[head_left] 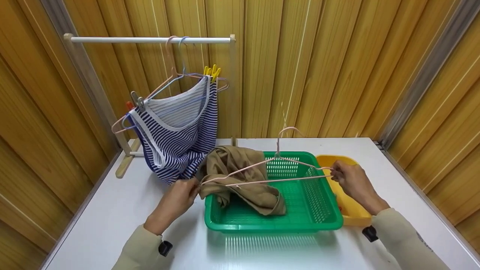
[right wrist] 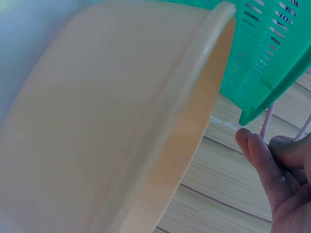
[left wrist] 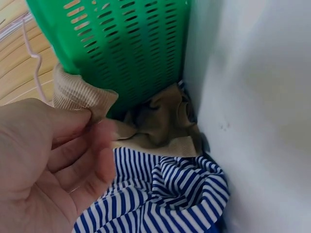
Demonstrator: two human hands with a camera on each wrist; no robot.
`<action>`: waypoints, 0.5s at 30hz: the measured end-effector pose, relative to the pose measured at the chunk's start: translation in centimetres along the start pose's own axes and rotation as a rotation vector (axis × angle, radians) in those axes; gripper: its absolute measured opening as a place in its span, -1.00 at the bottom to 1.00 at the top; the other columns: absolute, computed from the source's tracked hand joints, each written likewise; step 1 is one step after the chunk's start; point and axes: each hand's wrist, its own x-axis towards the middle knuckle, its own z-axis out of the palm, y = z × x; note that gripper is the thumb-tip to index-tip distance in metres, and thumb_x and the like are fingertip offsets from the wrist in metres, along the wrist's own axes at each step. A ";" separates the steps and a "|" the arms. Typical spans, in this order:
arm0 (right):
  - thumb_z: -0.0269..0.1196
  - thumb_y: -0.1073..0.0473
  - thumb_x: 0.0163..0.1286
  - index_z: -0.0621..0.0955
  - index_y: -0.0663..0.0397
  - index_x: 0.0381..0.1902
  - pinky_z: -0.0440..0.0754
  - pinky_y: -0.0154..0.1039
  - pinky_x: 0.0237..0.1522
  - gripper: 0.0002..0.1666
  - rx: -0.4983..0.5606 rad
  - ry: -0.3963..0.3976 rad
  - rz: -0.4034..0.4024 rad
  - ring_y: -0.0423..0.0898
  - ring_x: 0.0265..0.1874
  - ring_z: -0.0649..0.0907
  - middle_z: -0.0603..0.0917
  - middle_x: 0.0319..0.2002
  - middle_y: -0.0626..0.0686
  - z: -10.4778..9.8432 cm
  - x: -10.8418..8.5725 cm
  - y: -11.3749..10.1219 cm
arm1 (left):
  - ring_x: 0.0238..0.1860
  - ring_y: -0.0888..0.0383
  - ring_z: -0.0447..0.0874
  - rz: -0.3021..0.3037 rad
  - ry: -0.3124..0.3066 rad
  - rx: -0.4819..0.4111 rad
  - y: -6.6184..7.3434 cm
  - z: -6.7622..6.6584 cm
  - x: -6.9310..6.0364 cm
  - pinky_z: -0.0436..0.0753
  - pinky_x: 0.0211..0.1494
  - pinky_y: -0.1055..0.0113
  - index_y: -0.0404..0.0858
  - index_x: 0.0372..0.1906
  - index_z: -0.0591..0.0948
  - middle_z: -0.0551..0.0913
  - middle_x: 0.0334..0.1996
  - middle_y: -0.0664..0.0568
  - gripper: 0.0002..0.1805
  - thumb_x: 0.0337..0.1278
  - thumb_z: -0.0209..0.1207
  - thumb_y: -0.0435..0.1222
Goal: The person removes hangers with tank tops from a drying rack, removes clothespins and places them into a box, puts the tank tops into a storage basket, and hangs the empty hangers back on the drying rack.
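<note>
A pink wire hanger (head_left: 292,179) spans the space between both hands above a green basket (head_left: 273,227), its hook upward. My right hand (head_left: 350,180) pinches the hanger's right end; the fingertips meet the wire in the right wrist view. A brown knit garment (head_left: 242,159) lies bunched over the basket's left side, partly inside it. My left hand (head_left: 179,195) pinches the garment's ribbed edge (left wrist: 80,92) at the hanger's left end. Whether those fingers also grip the wire is hidden. Part of the garment hangs outside the basket, seen in the left wrist view.
A blue-and-white striped top (head_left: 176,138) hangs at left on hangers, held by yellow clothespins (head_left: 212,72) and grey ones (head_left: 137,101). The rack's white rail (head_left: 123,39) runs above. A yellow basin (head_left: 354,210) stands right of the basket. Wood-panelled walls enclose the white table (head_left: 97,225).
</note>
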 end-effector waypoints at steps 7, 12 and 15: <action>0.21 0.41 0.36 0.58 0.21 -0.21 0.72 -0.01 -0.27 -0.92 -0.024 0.052 -0.053 0.09 -0.34 0.77 0.75 -0.28 0.20 0.3 -0.2 0.0 | -0.49 0.26 0.49 0.060 0.044 -0.078 0.3 0.3 0.1 0.54 -0.44 0.44 -0.27 -0.22 0.62 0.63 -0.48 0.07 -0.81 0.08 0.24 -0.54; 0.20 0.44 0.35 0.58 0.23 -0.22 0.72 -0.02 -0.29 -0.92 -0.017 0.059 -0.049 0.10 -0.36 0.77 0.75 -0.29 0.23 0.5 -0.1 -0.2 | -0.40 0.21 0.55 0.070 0.058 -0.099 0.8 0.1 0.2 0.61 -0.30 0.37 -0.26 -0.17 0.65 0.63 -0.42 0.10 -0.77 0.02 0.22 -0.48; 0.18 0.45 0.37 0.58 0.24 -0.20 0.72 -0.04 -0.27 -0.91 0.009 0.037 -0.022 0.12 -0.32 0.77 0.74 -0.24 0.26 0.6 -0.2 -0.3 | -0.27 0.15 0.57 0.063 0.080 -0.071 1.3 0.0 0.3 0.64 -0.16 0.27 -0.28 -0.15 0.66 0.63 -0.31 0.04 -0.80 0.07 0.25 -0.37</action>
